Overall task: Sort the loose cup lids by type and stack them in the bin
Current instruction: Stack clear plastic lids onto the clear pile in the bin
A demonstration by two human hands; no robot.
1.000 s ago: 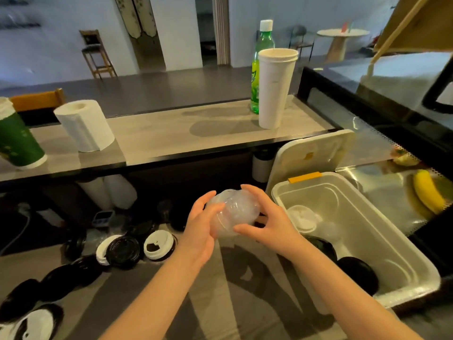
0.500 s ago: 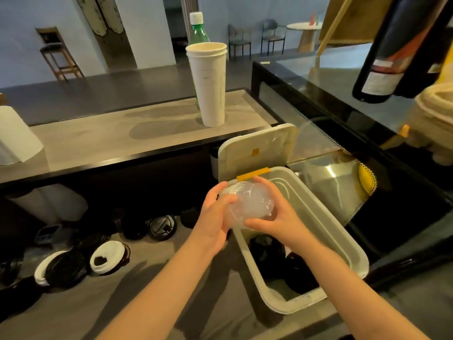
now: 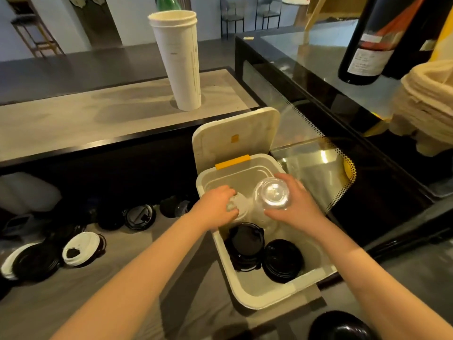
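Half a second earlier the clear dome lids (image 3: 271,195) were held between both hands above the near left rim of the bin (image 3: 247,294); now they are carried by the right hand (image 3: 297,207) alone, fingers and thumb curled round their rim, over the far half of the bin and not yet set down. The left hand (image 3: 217,204) has been taken off them and lowered into the far left corner, where its bent fingers lie on a pale flat lid (image 3: 241,208); whether that lid is pinched or only pressed cannot be told. It is judged that room is being made, or a pile steadied, so that the domed lids can be stacked as a type of their own beside it. Two piles of black lids (image 3: 282,260) are already seated at the near end of the bin, so the sorting is partly done. Many loose lids (image 3: 82,249), black and white-topped, are still scattered on the surface (image 3: 36,303) to the left. The bin's hinged cover (image 3: 235,136) is propped upright behind it, and a stack of paper cups (image 3: 180,62) stands on the raised ledge beyond. The free floor of the bin is narrow, and the left hand itself is in the way of the spot nearest the domes.
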